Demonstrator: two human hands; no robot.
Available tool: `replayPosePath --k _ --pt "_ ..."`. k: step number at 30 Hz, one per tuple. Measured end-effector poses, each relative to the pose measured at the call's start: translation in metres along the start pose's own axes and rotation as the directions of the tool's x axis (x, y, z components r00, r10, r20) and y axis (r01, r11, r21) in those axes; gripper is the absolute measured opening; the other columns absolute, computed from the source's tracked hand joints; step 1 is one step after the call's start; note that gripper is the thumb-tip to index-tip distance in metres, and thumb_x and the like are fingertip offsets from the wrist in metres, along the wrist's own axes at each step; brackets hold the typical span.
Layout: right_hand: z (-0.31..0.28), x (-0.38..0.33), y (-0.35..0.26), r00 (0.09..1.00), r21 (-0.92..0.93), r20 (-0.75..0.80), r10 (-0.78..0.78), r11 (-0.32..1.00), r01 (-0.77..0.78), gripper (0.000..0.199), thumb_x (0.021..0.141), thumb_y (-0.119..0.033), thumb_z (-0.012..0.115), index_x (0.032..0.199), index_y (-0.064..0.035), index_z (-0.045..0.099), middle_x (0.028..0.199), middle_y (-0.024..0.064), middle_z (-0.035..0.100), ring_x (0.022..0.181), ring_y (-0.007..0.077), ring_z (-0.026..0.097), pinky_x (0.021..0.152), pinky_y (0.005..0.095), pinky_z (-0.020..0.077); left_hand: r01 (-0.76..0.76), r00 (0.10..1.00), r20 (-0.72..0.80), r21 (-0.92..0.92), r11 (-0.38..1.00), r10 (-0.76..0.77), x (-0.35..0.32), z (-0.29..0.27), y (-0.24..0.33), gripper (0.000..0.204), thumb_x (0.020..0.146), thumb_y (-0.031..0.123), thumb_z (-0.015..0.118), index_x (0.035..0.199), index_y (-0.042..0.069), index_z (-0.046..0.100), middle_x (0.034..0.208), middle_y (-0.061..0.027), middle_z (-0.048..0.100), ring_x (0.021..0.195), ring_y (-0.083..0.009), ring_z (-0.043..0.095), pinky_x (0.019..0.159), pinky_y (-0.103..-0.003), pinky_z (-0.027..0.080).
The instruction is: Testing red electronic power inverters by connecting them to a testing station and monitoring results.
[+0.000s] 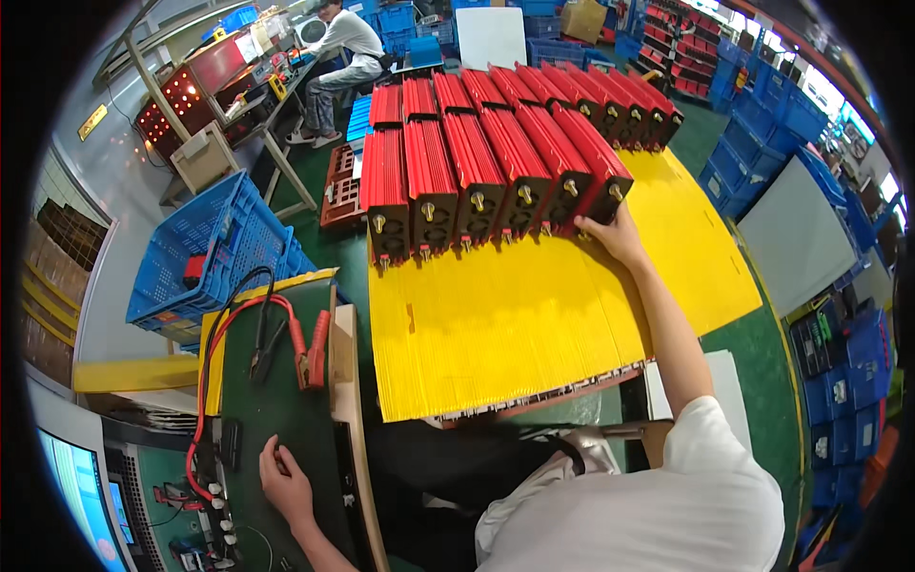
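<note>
Red finned power inverters [522, 157] stand on edge in a front row, their black ends with fans and brass terminal posts toward me. My right hand [615, 234] grips the lower near corner of the rightmost inverter [593, 157] in that row. Its thumb lies against the black end; the other fingers are partly hidden. Over the dark green bench mat [300, 410] on the left, my left hand [286, 484] has loosely curled fingers, somewhat apart, with nothing visible in them. Red clamps [312, 353] and black clamps [267, 353] on cables lie farther up the mat.
Yellow corrugated sheet [496, 334] lies under the inverters, with more inverters [639, 105] at the far right. A blue crate [214, 253] stands beyond the bench. A monitor [76, 491] is at lower left. Another person [343, 57] sits at a far bench. Blue bins [762, 124] line the right.
</note>
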State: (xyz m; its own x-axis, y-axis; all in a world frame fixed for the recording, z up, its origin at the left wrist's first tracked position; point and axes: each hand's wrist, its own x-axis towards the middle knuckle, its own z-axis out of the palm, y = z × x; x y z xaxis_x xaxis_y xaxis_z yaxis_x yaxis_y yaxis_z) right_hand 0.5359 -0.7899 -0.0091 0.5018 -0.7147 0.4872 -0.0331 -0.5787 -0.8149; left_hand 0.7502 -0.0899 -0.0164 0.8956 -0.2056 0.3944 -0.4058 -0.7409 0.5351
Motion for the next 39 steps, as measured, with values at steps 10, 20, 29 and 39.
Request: replayPosePath --k 10,20,29,39 --pt "0.002 0.001 -0.016 0.983 -0.216 -0.087 0.161 0.96 -0.176 0.063 0.083 -0.025 0.095 0.133 -0.0014 0.064 0.115 0.0128 0.079 0.101 0.0212 0.075 0.083 0.036 0.0573 -0.008 0.999 0.049 0.086 0.996 0.004 0.0 -0.003 0.008 0.024 0.11 0.01 0.059 0.129 0.002 0.069 0.097 -0.0087 0.064 0.077 -0.0207 0.058 0.071 -0.034 0.049" --pt "0.006 0.004 -0.009 0.988 -0.585 -0.132 0.075 0.799 -0.139 0.074 0.083 -0.06 0.087 0.123 -0.0023 0.065 0.108 0.0152 0.075 0.107 0.0393 0.065 0.099 0.0494 0.0458 -0.019 1.0 0.024 0.032 0.999 0.018 0.001 -0.007 0.01 0.023 0.109 0.011 0.059 0.127 0.002 0.07 0.1 -0.0106 0.067 0.081 -0.0247 0.063 0.073 -0.037 0.052" --pt "0.004 -0.005 -0.021 0.994 -0.361 -0.08 -0.068 0.932 0.035 0.06 0.085 -0.043 0.092 0.12 -0.0004 0.067 0.099 0.018 0.078 0.091 0.0342 0.074 0.083 0.0435 0.0557 0.022 0.998 0.058 0.031 0.999 -0.024 -0.003 -0.018 0.021 0.022 0.108 0.012 0.06 0.125 0.004 0.07 0.105 -0.0132 0.071 0.092 -0.034 0.07 0.081 -0.045 0.056" --pt "-0.006 0.006 -0.027 0.932 -0.25 -0.301 -0.2 0.96 0.126 0.077 0.089 -0.041 0.089 0.141 0.0048 0.055 0.128 0.0173 0.063 0.112 0.0275 0.06 0.101 0.0406 0.0482 -0.059 0.998 0.028 0.066 0.996 0.057 0.003 -0.016 0.027 0.024 0.107 0.016 0.061 0.127 0.007 0.07 0.108 -0.0131 0.074 0.099 -0.0347 0.071 0.088 -0.046 0.057"
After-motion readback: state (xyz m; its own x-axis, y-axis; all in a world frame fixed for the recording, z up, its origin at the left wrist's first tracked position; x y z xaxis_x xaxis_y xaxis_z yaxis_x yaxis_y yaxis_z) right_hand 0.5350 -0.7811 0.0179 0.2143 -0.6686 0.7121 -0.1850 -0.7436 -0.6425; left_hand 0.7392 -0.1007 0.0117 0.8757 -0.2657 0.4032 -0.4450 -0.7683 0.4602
